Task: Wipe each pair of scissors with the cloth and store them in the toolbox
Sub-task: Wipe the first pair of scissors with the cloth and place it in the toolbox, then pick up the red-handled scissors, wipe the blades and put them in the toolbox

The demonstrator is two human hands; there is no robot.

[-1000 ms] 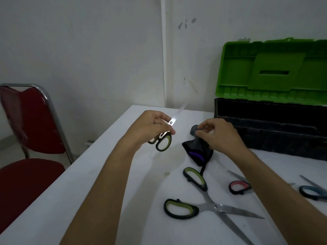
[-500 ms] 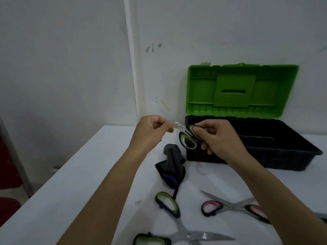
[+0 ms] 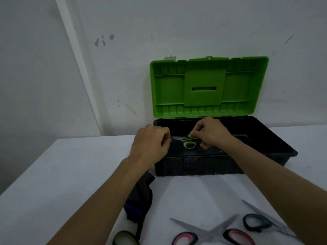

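Both hands were over the left half of the open toolbox (image 3: 198,167), a black tub with its green lid (image 3: 208,89) standing upright against the far wall. The right hand (image 3: 211,132) had fingers curled and pinched the far handle loop of the small green-handled scissors (image 3: 189,143); the near loop hung free below the fingers. The left hand (image 3: 150,144) was curled at the blade end; its fingertips met the blade tips, though whether they actually gripped the metal could not be told. The scissors lay roughly level, blades pointing left, inside the rim of the tub near its front wall; contact with the floor of the box could not be judged.

On the white table (image 3: 62,174), near the box's left front corner, the dark cloth (image 3: 141,200) lay bunched, partly under the left forearm. At the near edge: one green handle loop (image 3: 123,238) of a larger pair, cut off by the frame; pink-handled scissors (image 3: 212,234) lying open; and blue-handled scissors (image 3: 258,222) to the right, partly hidden by the right forearm.
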